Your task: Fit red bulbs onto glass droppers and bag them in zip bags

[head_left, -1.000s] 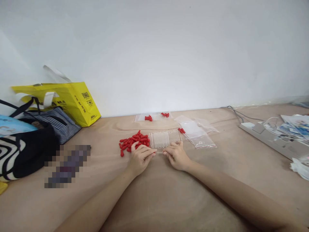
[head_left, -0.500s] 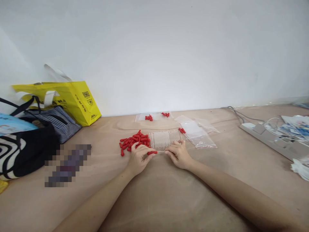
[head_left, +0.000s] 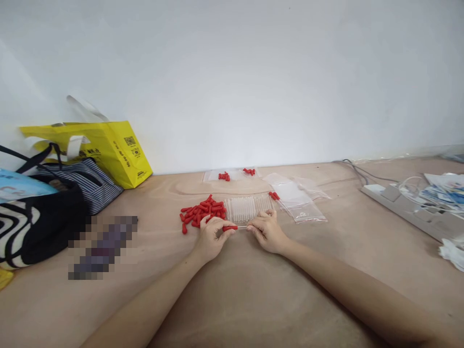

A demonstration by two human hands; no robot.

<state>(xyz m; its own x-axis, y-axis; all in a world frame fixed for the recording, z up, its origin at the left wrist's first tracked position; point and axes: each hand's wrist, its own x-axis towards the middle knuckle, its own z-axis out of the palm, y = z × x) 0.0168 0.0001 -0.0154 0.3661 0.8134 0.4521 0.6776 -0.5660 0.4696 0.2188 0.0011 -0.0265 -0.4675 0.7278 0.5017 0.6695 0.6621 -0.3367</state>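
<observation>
Between the thumb and fingers of my left hand (head_left: pixel 212 238) is a red rubber dropper bulb (head_left: pixel 230 228), pinched and lying sideways. My right hand (head_left: pixel 267 232) grips a thin clear dropper tube (head_left: pixel 242 227) that points left and meets the bulb's end; how deep it sits inside I cannot tell. Just behind my left hand lies a heap of loose red bulbs (head_left: pixel 199 211). A row of clear tubes (head_left: pixel 241 208) is laid out side by side behind both hands. To its right, red bulbs (head_left: pixel 274 195) sit beside a clear zip bag (head_left: pixel 302 205).
Near the wall lie clear bags holding red-bulbed droppers (head_left: pixel 224 177). On the left stand a yellow bag (head_left: pixel 123 150), a striped pouch (head_left: pixel 90 181) and a black-and-white bag (head_left: pixel 68 212), with a blurred-out dark object (head_left: pixel 105 246) before them. A power strip (head_left: pixel 398 208) with cables lies right.
Both hands keep the same grip, with the bulb and tube still end to end. The whole view has shifted very slightly.
</observation>
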